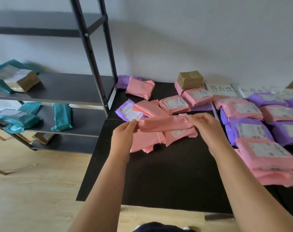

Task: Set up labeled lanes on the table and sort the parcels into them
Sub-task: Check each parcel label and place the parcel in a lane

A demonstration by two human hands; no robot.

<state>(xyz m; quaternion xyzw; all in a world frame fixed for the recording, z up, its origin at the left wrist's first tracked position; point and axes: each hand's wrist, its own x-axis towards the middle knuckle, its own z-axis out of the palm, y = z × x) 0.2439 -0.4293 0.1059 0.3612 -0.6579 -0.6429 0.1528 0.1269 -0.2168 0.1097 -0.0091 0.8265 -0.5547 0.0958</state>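
We see pink mailer [164, 123] lifted just over unsorted pink pile [142, 142], mid black table [159, 173], long axis left-right. Left hand [124, 133] pinches left end, right hand [204, 124] grips right end. Handwritten label sheet [221, 89] and its lane lie far right, so we judge right hand nearer.

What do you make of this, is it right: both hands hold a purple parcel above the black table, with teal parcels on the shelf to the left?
Not quite. The parcel held by the left hand and the right hand is pink, not purple, as the head view shows. The rest stands: it is above the black table, with teal parcels on the shelf to the left.
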